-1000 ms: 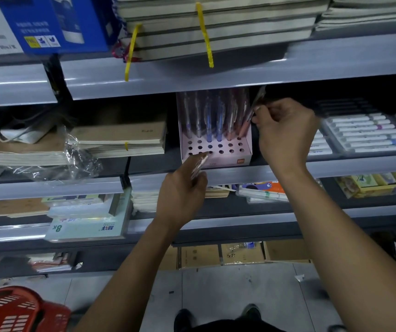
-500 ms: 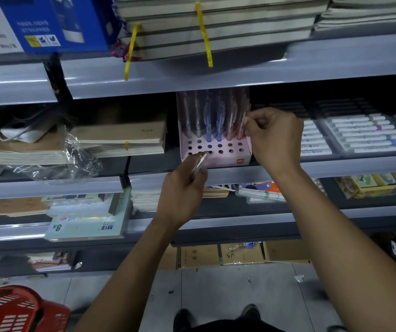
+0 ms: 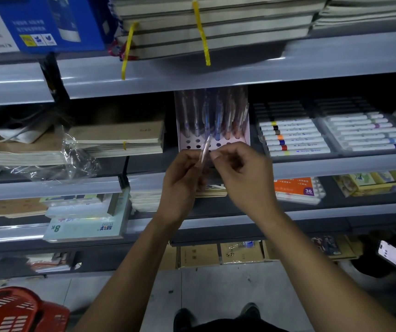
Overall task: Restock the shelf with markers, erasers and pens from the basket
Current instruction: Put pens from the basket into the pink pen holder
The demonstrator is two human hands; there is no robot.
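Stationery shelf: your right hand has dropped from the pink pen rack to pinch the pen your left hand grips below it.

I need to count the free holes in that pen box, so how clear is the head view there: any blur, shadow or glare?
Head view: the pens in the pink pen box are smeared and dim under the shelf's shadow; both hands, left hand and right hand, cover its front holes; glare streaks the shelf edge; wide-angle bending shows at the borders.
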